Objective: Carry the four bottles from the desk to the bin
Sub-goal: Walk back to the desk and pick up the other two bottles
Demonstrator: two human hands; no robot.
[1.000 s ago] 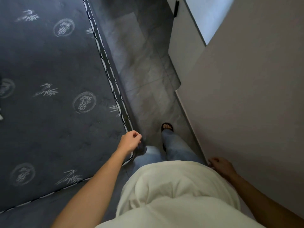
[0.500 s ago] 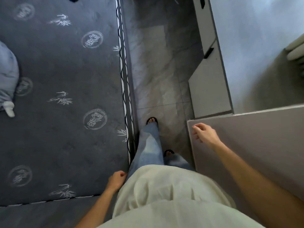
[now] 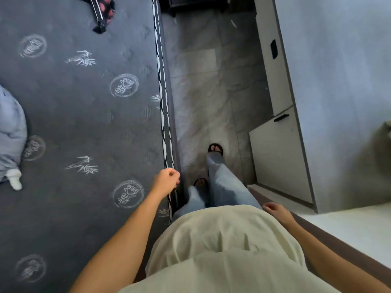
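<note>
Both hands are empty. The left hand (image 3: pixel 166 180) hangs loosely curled over the mattress (image 3: pixel 84 123) edge, and the right hand (image 3: pixel 276 210) is relaxed by the hip, just beside a pale surface (image 3: pixel 349 229) that may be the worktop. No bottles or bin are in view. The strip of tiled floor (image 3: pixel 201 92) ahead is narrow. The leading foot (image 3: pixel 215 148) could catch the mattress border, or a hip could clip the cabinet (image 3: pixel 279 157) further on.

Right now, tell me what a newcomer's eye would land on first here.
The dark grey mattress with white bamboo prints fills the left half. In the middle, a person in jeans and black sandals stands on a narrow strip of grey tiled floor, hemmed by a white cabinet on the right.
</note>
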